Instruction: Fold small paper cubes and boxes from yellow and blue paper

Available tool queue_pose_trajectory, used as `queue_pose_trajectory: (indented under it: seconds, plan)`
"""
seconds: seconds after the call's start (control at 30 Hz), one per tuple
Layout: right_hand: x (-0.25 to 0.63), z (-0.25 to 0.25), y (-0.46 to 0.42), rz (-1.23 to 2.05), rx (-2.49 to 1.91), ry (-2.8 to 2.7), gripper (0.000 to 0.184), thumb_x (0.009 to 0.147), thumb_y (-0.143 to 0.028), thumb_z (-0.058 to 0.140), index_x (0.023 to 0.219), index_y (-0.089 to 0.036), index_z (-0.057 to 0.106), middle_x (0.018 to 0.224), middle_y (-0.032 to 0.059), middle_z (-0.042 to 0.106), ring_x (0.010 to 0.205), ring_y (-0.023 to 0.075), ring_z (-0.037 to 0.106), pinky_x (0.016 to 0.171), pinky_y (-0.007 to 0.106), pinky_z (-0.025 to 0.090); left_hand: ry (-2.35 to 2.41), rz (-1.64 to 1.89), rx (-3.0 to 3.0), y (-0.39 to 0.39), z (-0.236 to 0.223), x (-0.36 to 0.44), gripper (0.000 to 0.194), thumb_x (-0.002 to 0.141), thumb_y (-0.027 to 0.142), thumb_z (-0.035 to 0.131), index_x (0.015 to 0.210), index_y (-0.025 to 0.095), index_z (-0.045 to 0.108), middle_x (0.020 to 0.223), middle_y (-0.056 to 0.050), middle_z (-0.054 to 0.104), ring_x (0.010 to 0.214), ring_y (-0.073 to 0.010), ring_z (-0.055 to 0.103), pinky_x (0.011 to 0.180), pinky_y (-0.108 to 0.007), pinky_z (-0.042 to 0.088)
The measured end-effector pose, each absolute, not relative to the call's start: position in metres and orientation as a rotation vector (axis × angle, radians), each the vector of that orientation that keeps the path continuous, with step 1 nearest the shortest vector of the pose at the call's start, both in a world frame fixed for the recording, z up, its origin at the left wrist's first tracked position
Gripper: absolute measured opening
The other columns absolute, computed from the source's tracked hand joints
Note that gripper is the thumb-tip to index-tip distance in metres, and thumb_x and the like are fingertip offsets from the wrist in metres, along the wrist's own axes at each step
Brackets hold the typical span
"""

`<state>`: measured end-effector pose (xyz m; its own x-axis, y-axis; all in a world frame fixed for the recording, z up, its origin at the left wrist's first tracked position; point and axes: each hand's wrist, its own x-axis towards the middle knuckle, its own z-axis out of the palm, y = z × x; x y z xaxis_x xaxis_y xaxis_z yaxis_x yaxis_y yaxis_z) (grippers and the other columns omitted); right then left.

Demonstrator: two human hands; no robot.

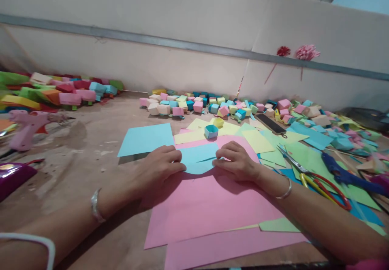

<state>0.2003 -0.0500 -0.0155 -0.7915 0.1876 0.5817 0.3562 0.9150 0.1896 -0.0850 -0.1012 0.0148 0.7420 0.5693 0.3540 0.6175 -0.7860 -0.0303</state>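
Note:
Between my two hands is a light blue sheet of paper, partly folded, its near edge bowed toward me. My left hand pinches its left end, and my right hand pinches the right end. Beneath it lie large pink paper sheets. Just beyond the folded sheet stands a small open blue paper box. Another light blue sheet lies flat beyond my left hand. The fingertips partly hide the ends of the held paper.
Scissors and a blue glue gun lie at right, near a phone. On the left are a pink glue gun and a purple object. Small paper boxes line the wall, and colourful paper pieces are piled at far left.

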Motion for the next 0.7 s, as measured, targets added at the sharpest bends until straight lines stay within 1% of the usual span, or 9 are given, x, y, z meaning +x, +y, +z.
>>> queue_pose_trajectory:
  seconds: [0.07,0.13,0.23,0.4,0.47,0.57,0.63,0.7]
  plan:
    - [0.199,-0.015,-0.053,-0.3,-0.333,-2.601,0.016,0.087,-0.018,0.05,0.077,-0.022,0.062,0.078,0.0014,0.063,0.076,0.0155,0.049,0.072,0.033,0.034,-0.983,-0.373,-2.874,-0.109,0.02,-0.082,0.021,0.084,0.011,0.049,0.079,0.022,0.066,0.07,-0.003,0.059,0.068,-0.0171,0.052,0.066,-0.032,0.037]
    - [0.198,-0.015,-0.054,-0.209,-0.316,-2.69,0.017,0.086,-0.019,0.05,0.07,-0.021,0.057,0.075,0.001,0.06,0.075,0.0155,0.047,0.071,0.033,0.032,-0.983,-0.247,-2.955,-0.115,0.027,-0.079,0.015,0.08,0.011,0.053,0.075,0.021,0.063,0.07,-0.002,0.059,0.067,-0.0171,0.051,0.063,-0.032,0.036]
    - [0.196,-0.015,-0.055,-0.099,-0.313,-2.695,0.014,0.082,-0.02,0.051,0.069,-0.02,0.053,0.084,0.0024,0.062,0.076,0.0151,0.048,0.071,0.033,0.032,-0.946,-0.153,-3.043,-0.121,0.037,-0.074,0.012,0.078,0.012,0.055,0.07,0.02,0.059,0.068,-0.002,0.058,0.065,-0.0166,0.05,0.057,-0.031,0.033]
    - [0.196,-0.016,-0.057,-0.102,-0.287,-2.666,0.012,0.077,-0.015,0.05,0.067,-0.02,0.05,0.085,0.0032,0.063,0.071,0.014,0.048,0.068,0.032,0.033,-1.035,-0.114,-3.17,-0.122,0.042,-0.07,0.021,0.088,0.017,0.049,0.068,0.019,0.058,0.069,-0.002,0.058,0.067,-0.0147,0.053,0.061,-0.028,0.038]
    - [0.195,-0.015,-0.059,-0.104,-0.28,-2.669,0.011,0.077,-0.016,0.051,0.067,-0.02,0.05,0.088,0.0035,0.064,0.071,0.0139,0.048,0.068,0.032,0.033,-1.056,-0.217,-3.144,-0.122,0.038,-0.069,0.023,0.085,0.015,0.048,0.064,0.017,0.057,0.074,-0.003,0.059,0.07,-0.0151,0.053,0.064,-0.028,0.04]
    - [0.192,-0.014,-0.064,-0.082,-0.231,-2.664,0.007,0.075,-0.019,0.055,0.07,-0.019,0.051,0.099,0.005,0.066,0.079,0.0154,0.053,0.074,0.034,0.036,-1.052,-0.314,-3.1,-0.123,0.031,-0.068,0.018,0.076,0.009,0.05,0.061,0.016,0.056,0.086,-0.005,0.061,0.075,-0.015,0.054,0.067,-0.028,0.042]
    - [0.189,-0.013,-0.069,-0.074,-0.192,-2.682,0.003,0.072,-0.018,0.056,0.074,-0.019,0.054,0.106,0.0056,0.066,0.086,0.017,0.055,0.079,0.035,0.037,-1.058,-0.261,-3.071,-0.127,0.03,-0.067,0.015,0.072,0.009,0.05,0.061,0.016,0.057,0.091,-0.006,0.061,0.074,-0.0149,0.054,0.067,-0.029,0.042]
    - [0.186,-0.012,-0.074,-0.097,-0.182,-2.711,0.007,0.07,-0.014,0.055,0.076,-0.019,0.055,0.106,0.0059,0.066,0.088,0.0176,0.056,0.081,0.036,0.037,-1.097,-0.181,-3.019,-0.133,0.031,-0.065,0.014,0.074,0.011,0.051,0.063,0.016,0.058,0.093,-0.006,0.062,0.073,-0.0156,0.054,0.067,-0.03,0.042]
